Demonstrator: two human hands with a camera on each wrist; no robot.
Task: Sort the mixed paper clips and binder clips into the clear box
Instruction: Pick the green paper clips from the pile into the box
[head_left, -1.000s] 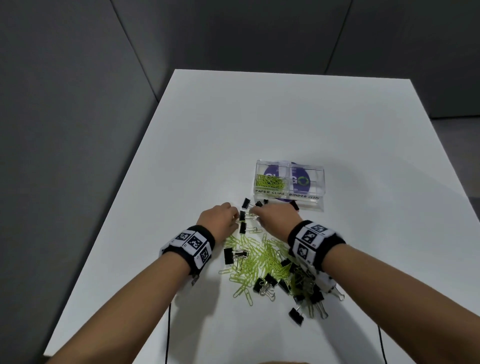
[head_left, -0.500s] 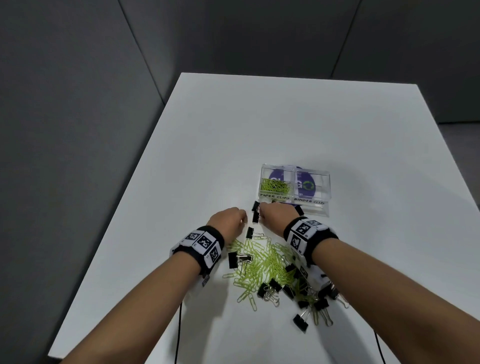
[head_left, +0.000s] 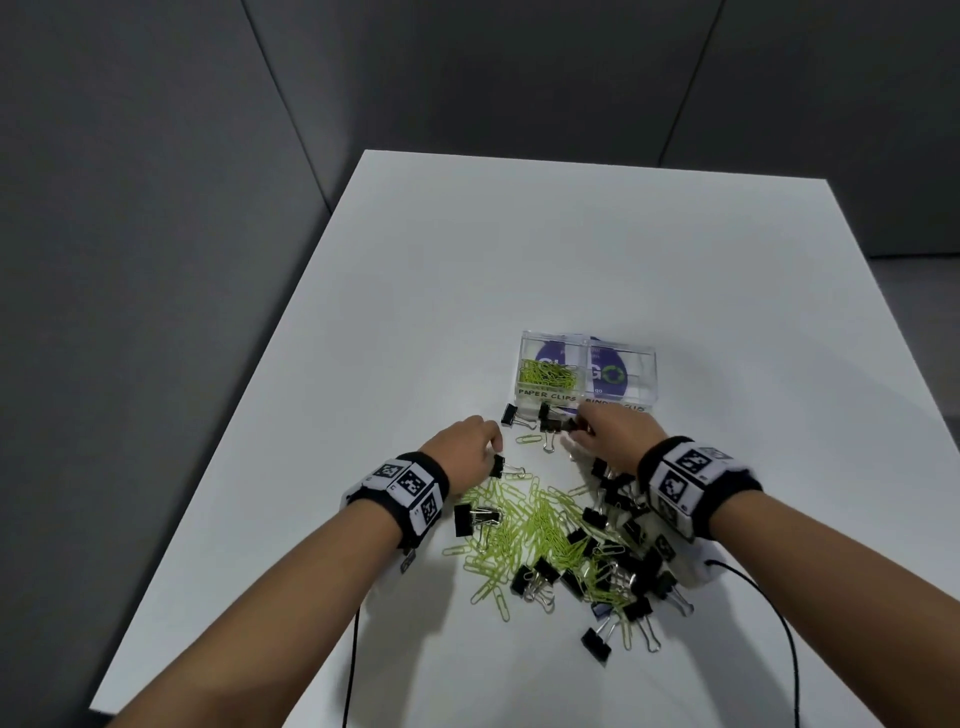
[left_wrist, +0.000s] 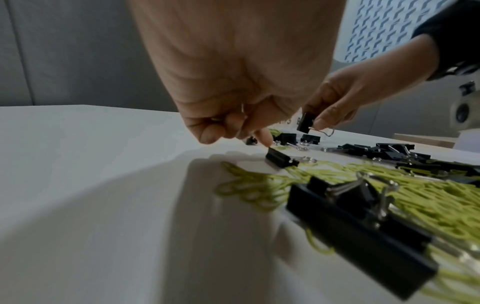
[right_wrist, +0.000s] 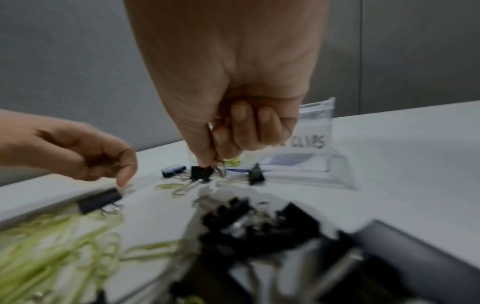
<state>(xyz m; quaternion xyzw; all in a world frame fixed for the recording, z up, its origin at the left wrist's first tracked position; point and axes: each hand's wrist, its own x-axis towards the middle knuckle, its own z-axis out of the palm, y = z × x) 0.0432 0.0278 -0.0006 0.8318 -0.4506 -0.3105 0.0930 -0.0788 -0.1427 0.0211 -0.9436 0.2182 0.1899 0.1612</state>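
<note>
The right hand (head_left: 610, 434) pinches a black binder clip (left_wrist: 305, 122), likely bound for the clear box (head_left: 644, 374), while the left hand's (head_left: 460, 449) curled fingers (left_wrist: 262, 136) touch another clip (left_wrist: 280, 159).

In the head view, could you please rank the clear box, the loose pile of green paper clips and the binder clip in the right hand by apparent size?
1. Loose pile of green paper clips
2. Clear box
3. Binder clip, pinched by the right hand

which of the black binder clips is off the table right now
The binder clip pinched in the right hand, lifted just in front of the clear box. The other binder clips all lie on the table.
</note>
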